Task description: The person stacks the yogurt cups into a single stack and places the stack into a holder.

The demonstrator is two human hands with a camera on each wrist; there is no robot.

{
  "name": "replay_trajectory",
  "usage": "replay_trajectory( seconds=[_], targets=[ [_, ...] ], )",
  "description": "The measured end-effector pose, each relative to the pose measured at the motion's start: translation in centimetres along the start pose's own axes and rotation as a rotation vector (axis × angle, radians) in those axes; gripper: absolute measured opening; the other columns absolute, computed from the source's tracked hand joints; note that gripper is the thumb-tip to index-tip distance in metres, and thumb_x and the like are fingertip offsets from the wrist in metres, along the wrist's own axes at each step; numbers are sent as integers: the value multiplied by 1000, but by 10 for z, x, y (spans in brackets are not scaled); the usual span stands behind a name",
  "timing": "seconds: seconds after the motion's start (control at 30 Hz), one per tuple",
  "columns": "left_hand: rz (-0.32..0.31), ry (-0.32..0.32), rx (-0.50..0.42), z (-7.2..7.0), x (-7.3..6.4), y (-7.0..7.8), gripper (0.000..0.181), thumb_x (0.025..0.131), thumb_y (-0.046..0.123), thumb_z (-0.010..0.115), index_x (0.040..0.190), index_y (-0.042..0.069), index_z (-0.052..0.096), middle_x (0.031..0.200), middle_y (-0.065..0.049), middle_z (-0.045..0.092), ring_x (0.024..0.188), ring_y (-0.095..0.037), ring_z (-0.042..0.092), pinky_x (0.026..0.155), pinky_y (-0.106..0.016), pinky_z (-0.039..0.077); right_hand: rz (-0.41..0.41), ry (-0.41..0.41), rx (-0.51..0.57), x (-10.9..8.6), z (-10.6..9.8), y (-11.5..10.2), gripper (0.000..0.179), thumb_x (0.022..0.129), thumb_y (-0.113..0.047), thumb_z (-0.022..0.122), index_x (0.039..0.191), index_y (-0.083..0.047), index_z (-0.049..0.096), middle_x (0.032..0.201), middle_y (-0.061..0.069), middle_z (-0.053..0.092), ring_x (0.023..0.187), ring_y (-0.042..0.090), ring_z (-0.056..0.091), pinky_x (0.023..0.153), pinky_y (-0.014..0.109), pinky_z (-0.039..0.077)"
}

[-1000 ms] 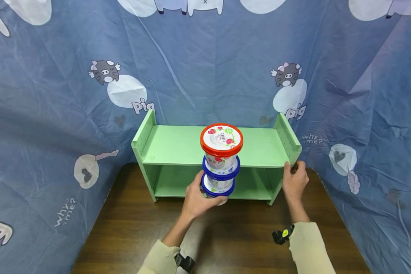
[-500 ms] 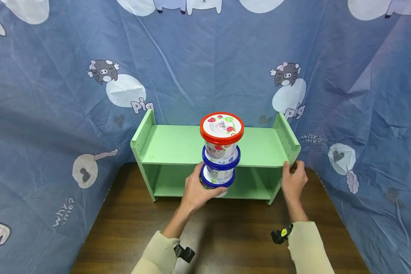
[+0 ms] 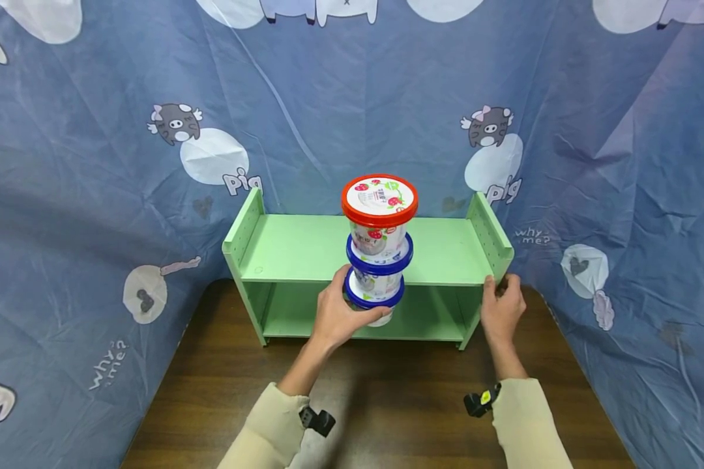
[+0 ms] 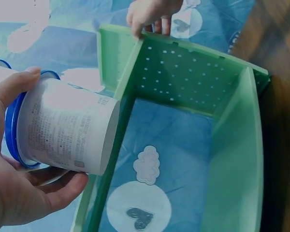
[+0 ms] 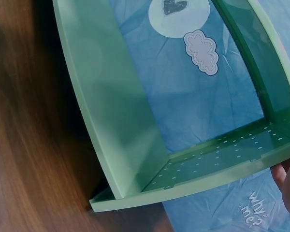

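Three round tubs stand in a stack. On top is a white tub with a red lid (image 3: 380,198) and strawberry print; below are a tub with a blue lid (image 3: 380,255) and a bottom tub (image 4: 70,128) with another blue lid. My left hand (image 3: 341,316) grips the bottom tub, thumb and fingers round its side, and holds the stack in front of a green two-tier shelf (image 3: 305,247). The red lid overlaps the upper board in the head view. My right hand (image 3: 502,311) grips the shelf's right side panel at its front edge.
The shelf stands on a brown wooden table (image 3: 410,404), its raised side panels (image 3: 245,225) rising above the upper board. Close behind and to both sides hangs a blue printed cloth (image 3: 328,104). The lower board (image 3: 293,316) lies under the upper one.
My left hand has raised the stack of tubs, which moves up in the head view, the red lid now well over the upper board. The right hand keeps its place on the shelf.
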State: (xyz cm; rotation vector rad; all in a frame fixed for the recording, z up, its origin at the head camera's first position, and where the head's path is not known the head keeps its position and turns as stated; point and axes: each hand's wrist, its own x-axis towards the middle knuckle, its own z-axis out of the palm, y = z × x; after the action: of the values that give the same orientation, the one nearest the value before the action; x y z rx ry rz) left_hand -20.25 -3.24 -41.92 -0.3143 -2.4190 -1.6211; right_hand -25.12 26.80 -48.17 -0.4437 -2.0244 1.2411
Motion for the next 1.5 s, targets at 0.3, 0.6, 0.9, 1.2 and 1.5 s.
replay_trajectory(
  seconds=[0.3,0.6,0.9,1.2,1.5],
  targets=[
    [-34,9,14,-4,17,13,85,68,37,91,140,17,49,128,-10,67,114,-30,66,94,-49,56,-14,10,7,1,1,1,28,96,-19,61,110,5,56,103,28,62,97,37,57,91,45,45],
    [-42,-11,-12,-5,23,21,87,69,37,90,142,17,47,131,-10,65,117,-30,64,96,-49,55,-20,22,7,0,1,2,29,96,-20,62,110,5,56,103,28,62,96,35,57,87,39,43],
    [-12,22,-19,-10,35,26,86,68,35,91,140,15,48,129,-10,66,116,-29,65,96,-48,55,-18,17,9,0,2,3,29,96,-20,61,110,5,56,103,27,62,96,34,57,88,40,43],
    [-33,49,-17,-8,51,23,89,69,36,91,142,13,47,131,-11,65,118,-30,64,98,-48,54,-17,20,10,0,1,3,29,96,-19,61,109,5,56,102,28,62,94,34,57,88,42,44],
    [-44,60,-4,-6,64,20,88,69,35,90,142,13,47,132,-12,65,119,-31,64,98,-48,54,-7,23,16,0,3,3,29,96,-20,61,110,5,57,104,28,63,97,36,58,90,44,46]
  ],
)
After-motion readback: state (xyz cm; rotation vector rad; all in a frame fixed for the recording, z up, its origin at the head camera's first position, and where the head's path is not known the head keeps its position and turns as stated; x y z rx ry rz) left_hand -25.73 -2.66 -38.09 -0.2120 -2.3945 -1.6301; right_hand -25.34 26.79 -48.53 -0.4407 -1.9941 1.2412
